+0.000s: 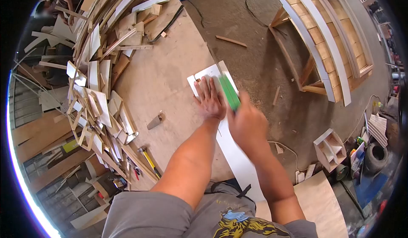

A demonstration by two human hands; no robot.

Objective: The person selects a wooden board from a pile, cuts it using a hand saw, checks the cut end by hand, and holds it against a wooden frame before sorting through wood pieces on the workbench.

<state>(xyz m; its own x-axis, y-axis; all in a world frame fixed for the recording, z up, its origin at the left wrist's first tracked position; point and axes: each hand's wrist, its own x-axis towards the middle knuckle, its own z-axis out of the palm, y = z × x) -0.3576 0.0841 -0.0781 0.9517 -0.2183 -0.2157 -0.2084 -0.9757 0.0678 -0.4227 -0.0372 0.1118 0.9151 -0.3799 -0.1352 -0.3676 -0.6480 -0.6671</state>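
A long white board [240, 155] runs from my waist towards the edge of the plywood table. My left hand [208, 100] lies flat on the board's far end with its fingers spread, close to a small notch. My right hand [248, 121], blurred by motion, is closed around the handle end of what looks like a handsaw with a green blade [229, 92]. The handle itself is hidden in my fist. The saw lies along the far right part of the board, just right of my left hand, its tip pointing away from me. A short dark line marks the board below my left wrist.
The plywood table [170, 72] carries a large pile of wood offcuts [100, 102] on its left. A small tapered block [156, 121] and a yellow-handled hammer [149, 160] lie nearer. A curved wooden frame [327, 42] and a small wooden box [330, 150] stand right. Another person sits far left.
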